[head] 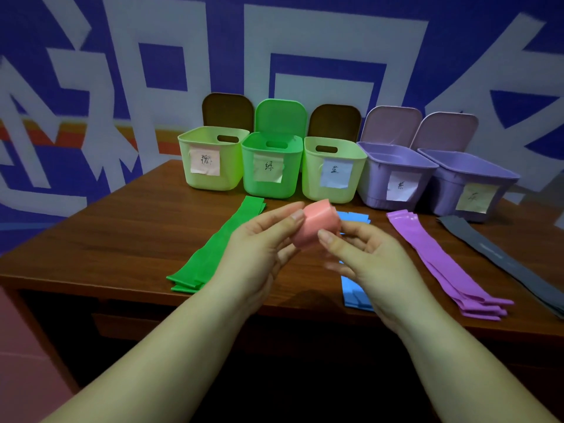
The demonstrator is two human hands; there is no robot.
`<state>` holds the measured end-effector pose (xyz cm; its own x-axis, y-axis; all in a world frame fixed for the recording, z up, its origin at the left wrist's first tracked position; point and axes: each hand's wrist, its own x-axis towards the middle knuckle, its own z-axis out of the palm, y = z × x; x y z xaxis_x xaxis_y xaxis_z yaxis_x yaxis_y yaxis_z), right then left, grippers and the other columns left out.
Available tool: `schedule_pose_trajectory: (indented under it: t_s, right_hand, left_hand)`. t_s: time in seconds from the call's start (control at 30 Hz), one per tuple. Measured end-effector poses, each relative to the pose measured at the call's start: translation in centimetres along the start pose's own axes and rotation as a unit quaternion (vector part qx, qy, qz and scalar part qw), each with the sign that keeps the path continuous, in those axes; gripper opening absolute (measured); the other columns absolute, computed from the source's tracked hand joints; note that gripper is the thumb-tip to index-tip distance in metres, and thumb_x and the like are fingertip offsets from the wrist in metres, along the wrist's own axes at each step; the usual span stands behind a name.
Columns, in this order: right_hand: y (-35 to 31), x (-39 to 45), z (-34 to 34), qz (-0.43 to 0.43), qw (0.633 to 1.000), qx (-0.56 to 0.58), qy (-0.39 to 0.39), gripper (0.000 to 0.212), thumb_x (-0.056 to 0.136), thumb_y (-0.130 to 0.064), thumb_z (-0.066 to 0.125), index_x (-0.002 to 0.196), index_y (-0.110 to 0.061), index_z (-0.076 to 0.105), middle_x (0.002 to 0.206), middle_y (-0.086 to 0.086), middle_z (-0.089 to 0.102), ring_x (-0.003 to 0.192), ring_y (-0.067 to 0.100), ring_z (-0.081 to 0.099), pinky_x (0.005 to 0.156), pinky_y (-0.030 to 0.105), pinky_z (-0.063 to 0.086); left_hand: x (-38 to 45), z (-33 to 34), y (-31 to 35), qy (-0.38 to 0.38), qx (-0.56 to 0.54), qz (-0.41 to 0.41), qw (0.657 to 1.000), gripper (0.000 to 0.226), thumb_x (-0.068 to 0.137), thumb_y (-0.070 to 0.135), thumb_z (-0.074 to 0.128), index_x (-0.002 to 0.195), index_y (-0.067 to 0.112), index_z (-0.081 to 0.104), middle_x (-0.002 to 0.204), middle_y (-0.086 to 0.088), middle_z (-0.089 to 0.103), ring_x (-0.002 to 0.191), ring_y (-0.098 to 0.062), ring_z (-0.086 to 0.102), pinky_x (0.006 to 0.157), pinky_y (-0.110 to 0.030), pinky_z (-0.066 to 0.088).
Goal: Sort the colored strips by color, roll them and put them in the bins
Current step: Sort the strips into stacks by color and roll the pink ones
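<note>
A rolled pink strip (317, 222) is held above the table between my left hand (262, 242) and my right hand (363, 254), fingertips pinching its two sides. Flat on the table lie a stack of green strips (213, 251) on the left, blue strips (354, 293) partly hidden under my right hand, purple strips (442, 264), and grey strips (500, 257) at the right. Behind them stands a row of open labelled bins: a pale green bin (210, 175), a green bin (268, 184), another pale green bin (311, 184), and two purple bins (375, 190) (448, 196).
The wooden table (122, 233) has its front edge close to me, with a dark gap beneath it. The bin lids stand upright against a blue and white patterned wall (122, 87). A pink surface (24, 346) sits at the lower left.
</note>
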<state>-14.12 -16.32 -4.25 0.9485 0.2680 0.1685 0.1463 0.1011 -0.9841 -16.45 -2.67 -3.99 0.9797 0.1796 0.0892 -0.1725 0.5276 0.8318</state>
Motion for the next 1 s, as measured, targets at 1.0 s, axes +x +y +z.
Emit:
schedule_pose_trajectory:
  t_s: [1.0]
  right_hand:
    - [-1.9, 4.9, 2.7, -0.31, 0.877, -0.366, 0.0, 0.041, 0.082, -0.007, 0.068, 0.122, -0.013, 0.063, 0.102, -0.006, 0.053, 0.097, 0.005, 0.05, 0.086, 0.001, 0.032]
  left_hand:
    - [3.2, -0.7, 5.9, -0.001, 0.258, 0.04, 0.965, 0.021, 0.08, 0.031, 0.071, 0.097, 0.019, 0.073, 0.092, -0.001, 0.075, 0.094, -0.012, 0.069, 0.077, -0.022, 0.056]
